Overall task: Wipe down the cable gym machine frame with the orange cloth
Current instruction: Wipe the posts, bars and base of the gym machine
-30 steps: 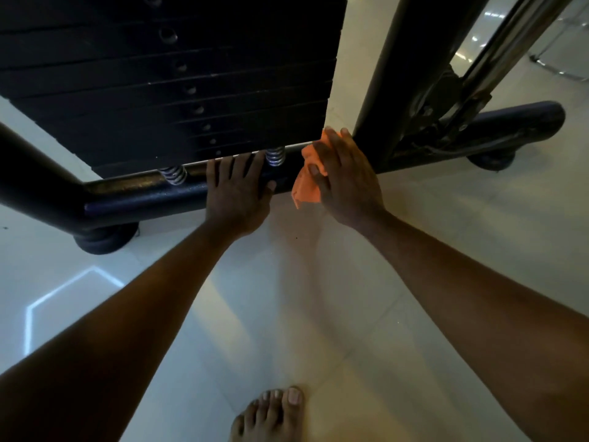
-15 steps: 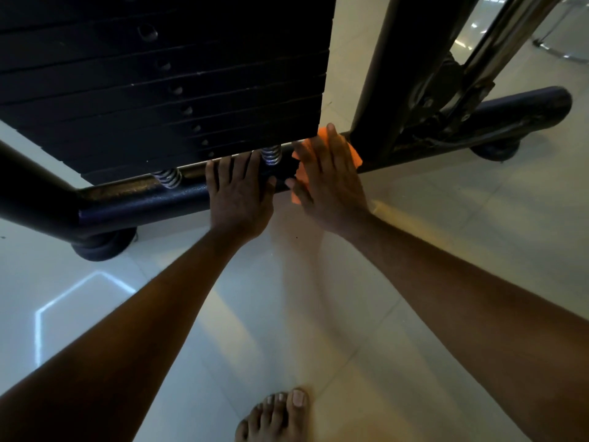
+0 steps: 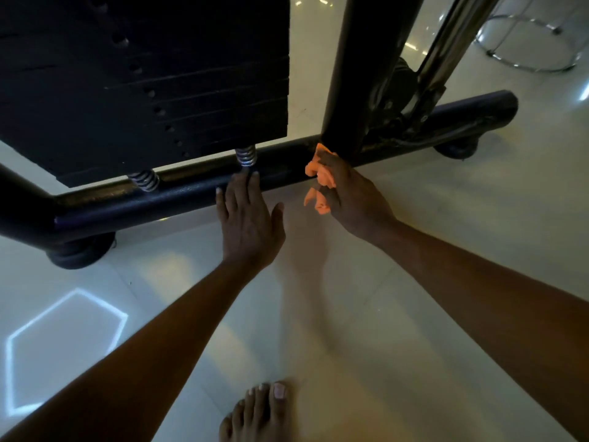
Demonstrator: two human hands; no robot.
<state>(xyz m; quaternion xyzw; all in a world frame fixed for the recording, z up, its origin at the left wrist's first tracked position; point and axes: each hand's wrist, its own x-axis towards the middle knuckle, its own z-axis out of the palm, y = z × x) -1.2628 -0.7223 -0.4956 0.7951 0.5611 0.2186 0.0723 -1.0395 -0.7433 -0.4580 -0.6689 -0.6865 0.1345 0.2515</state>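
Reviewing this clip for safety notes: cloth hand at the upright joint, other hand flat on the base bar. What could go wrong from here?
1. The left hand has fingertips on the base bar right below a spring under the weight stack; if the stack drops, they could be pinched.
2. The orange cloth in the right hand is bunched at the upright post; the nearby cable hardware might snag it.
3. A bare foot on the glossy floor may slip.
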